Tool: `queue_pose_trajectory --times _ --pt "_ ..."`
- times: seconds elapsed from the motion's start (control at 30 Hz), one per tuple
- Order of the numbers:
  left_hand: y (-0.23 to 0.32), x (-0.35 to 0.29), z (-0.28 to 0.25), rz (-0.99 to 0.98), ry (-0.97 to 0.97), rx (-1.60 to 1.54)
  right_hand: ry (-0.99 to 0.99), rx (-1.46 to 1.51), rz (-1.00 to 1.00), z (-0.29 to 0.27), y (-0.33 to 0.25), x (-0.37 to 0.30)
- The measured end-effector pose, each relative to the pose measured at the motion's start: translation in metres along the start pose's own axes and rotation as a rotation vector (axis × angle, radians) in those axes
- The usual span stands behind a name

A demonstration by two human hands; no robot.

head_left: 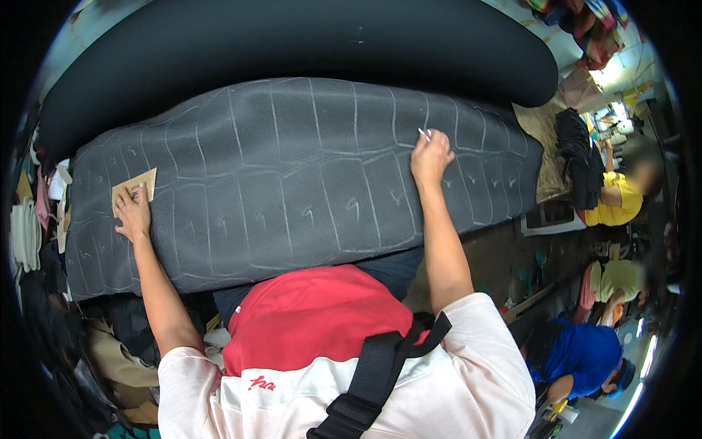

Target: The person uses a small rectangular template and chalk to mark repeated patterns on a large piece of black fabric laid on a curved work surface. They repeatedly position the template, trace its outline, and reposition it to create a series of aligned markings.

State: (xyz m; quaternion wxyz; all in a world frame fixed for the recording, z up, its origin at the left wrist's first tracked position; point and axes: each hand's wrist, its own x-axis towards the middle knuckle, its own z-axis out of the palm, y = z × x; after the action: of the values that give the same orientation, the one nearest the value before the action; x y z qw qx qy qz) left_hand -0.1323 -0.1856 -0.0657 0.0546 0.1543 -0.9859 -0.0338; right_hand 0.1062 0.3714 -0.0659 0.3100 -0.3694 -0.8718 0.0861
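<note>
A long dark grey sheet of thick fabric [300, 186] lies across in front of me, marked with pale chalk lines in two rows of panels, many bearing a handwritten mark. My left hand [133, 216] rests near its left end with fingers spread on a tan card template [147, 180]. Far to the right, my right hand [431, 157] is closed around a small white piece of chalk [424, 134], just above the wavy line between the two rows. Whether the chalk touches the cloth is hard to tell.
A big black roll of material [307, 47] lies along the far side. Dark stacked cloth [576, 150] stands at the right, near a person in yellow [620, 197]. Another person in blue [585, 358] is lower right. Folded fabrics [26, 234] crowd the left edge.
</note>
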Motion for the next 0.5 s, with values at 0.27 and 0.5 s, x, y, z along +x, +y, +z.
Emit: queue_pose_trajectory --times 0.27,0.5 --pt "-0.049 -0.041 -0.008 -0.018 0.031 -0.005 -0.032 0.013 -0.116 -0.037 0.027 -0.057" --pt "-0.041 -0.044 -0.011 -0.019 0.08 -0.058 -0.087 0.069 -0.097 -0.052 -0.021 -0.04"
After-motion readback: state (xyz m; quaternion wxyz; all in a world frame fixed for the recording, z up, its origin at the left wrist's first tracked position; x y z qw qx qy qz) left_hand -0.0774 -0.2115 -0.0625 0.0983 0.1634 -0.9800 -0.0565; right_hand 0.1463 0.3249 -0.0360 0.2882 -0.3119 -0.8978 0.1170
